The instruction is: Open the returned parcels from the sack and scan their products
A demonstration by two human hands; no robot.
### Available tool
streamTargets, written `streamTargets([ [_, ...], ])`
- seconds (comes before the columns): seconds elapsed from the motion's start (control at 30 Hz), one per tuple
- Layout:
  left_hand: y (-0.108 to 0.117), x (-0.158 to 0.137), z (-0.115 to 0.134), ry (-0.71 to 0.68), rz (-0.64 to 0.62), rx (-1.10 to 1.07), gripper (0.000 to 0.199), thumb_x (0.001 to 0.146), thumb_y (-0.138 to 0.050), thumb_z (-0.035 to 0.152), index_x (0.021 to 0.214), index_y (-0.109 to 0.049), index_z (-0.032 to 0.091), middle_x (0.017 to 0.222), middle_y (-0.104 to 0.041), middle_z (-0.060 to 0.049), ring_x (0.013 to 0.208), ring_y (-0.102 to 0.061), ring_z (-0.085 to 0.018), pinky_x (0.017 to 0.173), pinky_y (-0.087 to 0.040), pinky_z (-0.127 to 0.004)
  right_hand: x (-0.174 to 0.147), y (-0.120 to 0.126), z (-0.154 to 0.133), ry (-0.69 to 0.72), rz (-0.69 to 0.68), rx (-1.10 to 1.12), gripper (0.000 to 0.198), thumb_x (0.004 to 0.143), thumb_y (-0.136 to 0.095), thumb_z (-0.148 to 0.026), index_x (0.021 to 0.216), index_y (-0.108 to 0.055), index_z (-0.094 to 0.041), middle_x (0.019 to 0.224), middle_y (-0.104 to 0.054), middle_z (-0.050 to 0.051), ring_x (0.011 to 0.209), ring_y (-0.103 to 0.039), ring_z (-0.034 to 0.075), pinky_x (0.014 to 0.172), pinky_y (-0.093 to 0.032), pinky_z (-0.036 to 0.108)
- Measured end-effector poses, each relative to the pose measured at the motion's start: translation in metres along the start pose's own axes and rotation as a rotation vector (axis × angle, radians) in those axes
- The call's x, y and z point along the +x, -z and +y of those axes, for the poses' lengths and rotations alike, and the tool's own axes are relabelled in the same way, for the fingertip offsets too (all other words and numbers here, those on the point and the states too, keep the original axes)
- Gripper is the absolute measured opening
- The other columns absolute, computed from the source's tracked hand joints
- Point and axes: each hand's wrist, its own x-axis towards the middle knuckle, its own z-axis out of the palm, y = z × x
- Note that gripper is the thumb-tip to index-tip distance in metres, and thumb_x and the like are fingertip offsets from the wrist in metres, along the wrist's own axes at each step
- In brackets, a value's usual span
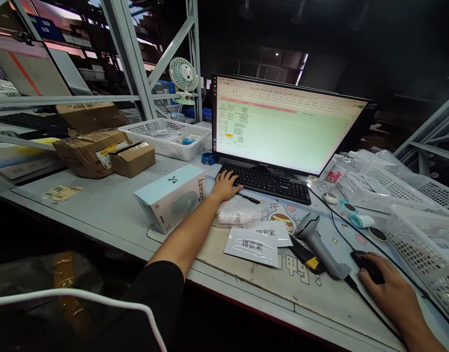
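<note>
My left hand (225, 186) rests on the left end of a black keyboard (268, 185), fingers spread over the keys. Over on the right, my right hand (388, 278) is wrapped over a black computer mouse (369, 267). A grey barcode scanner (322, 249) lies on the desk mat beside the mouse, next to a black and yellow box cutter (308, 256). Below the keyboard are a pen (248, 198), a bubble-wrapped item (239, 215) and white sachets (253, 245). A white and pale blue product box (176, 198) stands left of my forearm.
A lit monitor (279, 127) showing a spreadsheet stands behind the keyboard. Cardboard boxes (132, 159) and a white basket (190, 154) sit at the back left, near a small fan (183, 75). More white baskets (422, 244) line the right side. Cables run past the mouse.
</note>
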Motion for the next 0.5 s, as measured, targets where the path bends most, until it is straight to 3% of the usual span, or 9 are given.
streamTargets([
  [0.33,0.000,-0.001,0.001,0.005,0.012,0.019,0.068,0.105,-0.043,0.064,0.159,-0.051,0.024,0.173,-0.035,-0.009,0.162,-0.021,-0.038,0.132,-0.020,-0.055,0.001,-0.006,0.009,0.008,-0.003,-0.008,0.043,0.095,-0.050,-0.058,0.126,-0.065,-0.032,0.145,-0.064,0.003,0.114,-0.071,0.033,0.079,-0.058,0.044],
  [0.5,-0.001,0.002,0.001,-0.005,0.014,0.020,0.068,0.105,-0.044,0.063,0.160,-0.050,0.025,0.174,-0.033,-0.011,0.162,-0.021,-0.039,0.130,-0.022,-0.060,0.003,-0.013,0.015,0.064,0.031,0.016,0.042,0.096,-0.051,-0.053,0.126,-0.066,-0.029,0.142,-0.066,0.007,0.116,-0.070,0.032,0.089,-0.059,0.045],
])
